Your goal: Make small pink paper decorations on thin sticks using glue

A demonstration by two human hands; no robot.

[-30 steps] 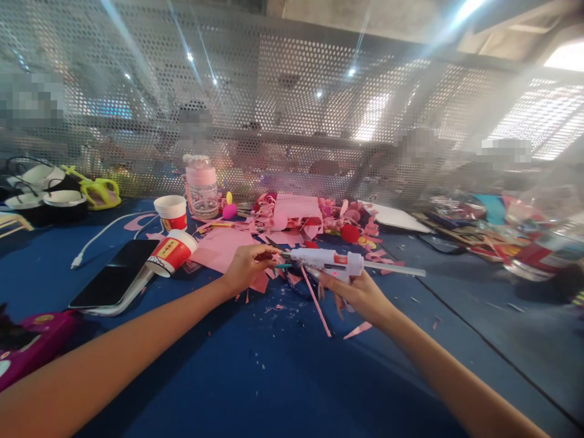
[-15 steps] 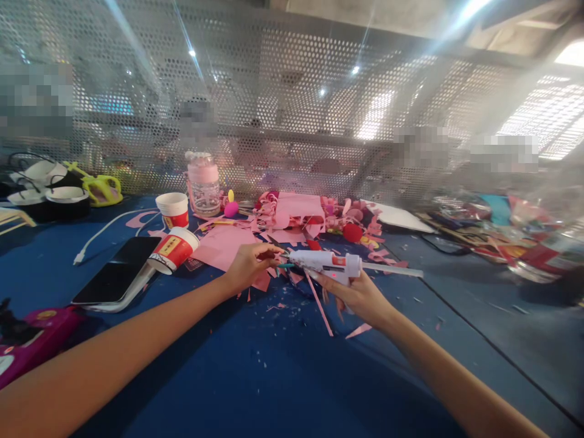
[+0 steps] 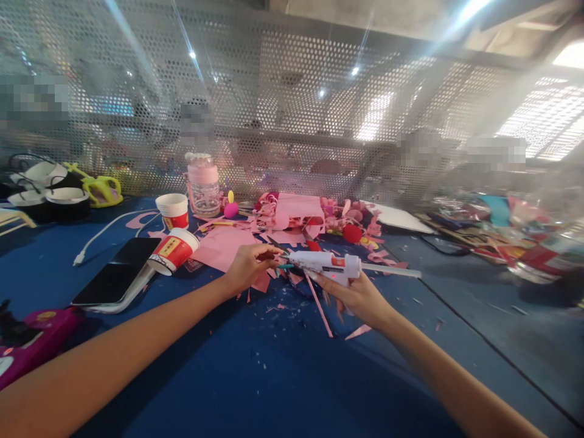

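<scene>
Hardly anything has moved over the past second: the view has shifted slightly, and the glue stick (image 3: 392, 269) seems to reach a touch less far out behind the white glue gun (image 3: 322, 263). The glue gun is held above the surface (image 3: 274, 377), nozzle towards the left hand (image 3: 246, 267), with a small red light showing on its side. The right hand (image 3: 360, 293) has its grip wrapped around the handle. The left grip is narrow, fingertips drawn close beside the nozzle; a small teal piece (image 3: 286, 266) shows there, but I cannot tell whether the fingers hold it.

Below the gun, a thin pink strip (image 3: 322, 311) slants down towards the person. Beyond the hands lie a pink sheet (image 3: 219, 245) and a heap of pink scraps (image 3: 298, 207), with a red ball (image 3: 351, 234) at its right. To the left, one paper cup (image 3: 173, 210) stands upright; a second cup (image 3: 172, 252) is tilted just beside a black phone (image 3: 116, 271). A pink-topped bottle (image 3: 203, 176) stands behind them, near a perforated metal panel (image 3: 292, 91).
</scene>
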